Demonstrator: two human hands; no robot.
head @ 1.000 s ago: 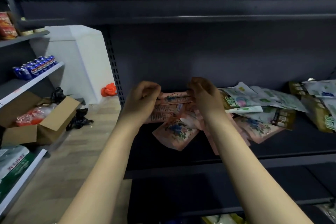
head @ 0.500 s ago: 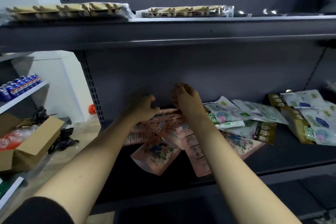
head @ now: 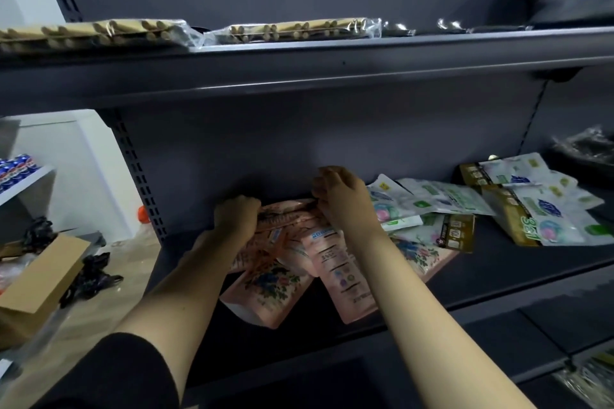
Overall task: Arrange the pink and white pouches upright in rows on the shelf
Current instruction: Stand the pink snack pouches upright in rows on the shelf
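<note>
Pink pouches [head: 279, 236] are sitting in a messy pile at the left end of the dark middle shelf [head: 498, 279], mostly lying flat and overlapping each other. One floral pouch [head: 265, 289] is hanging a bit over the front edge, and another [head: 345, 276] with its printed back showing is lying right beside it, partly under the right forearm.

Both hands are working at the back of the pile. Left hand [head: 236, 214] is curling its grip around the left ends of a few stacked pink pouches, fingers tucked in on them. Right hand [head: 339, 197] is pinching the right end of that same bunch, fingers bent down onto the top edge. So both grips are closed on the bunch.

White and green pouches [head: 432, 202] are lying scattered just to the right of the pink ones, with more of them and some gold-edged packs [head: 508, 212] further right, all flat.

Up on the top shelf, clear bags of tan sticks [head: 292, 31] are lying flat. Off to the left, a cardboard box [head: 40, 279] is sitting on the floor.
</note>
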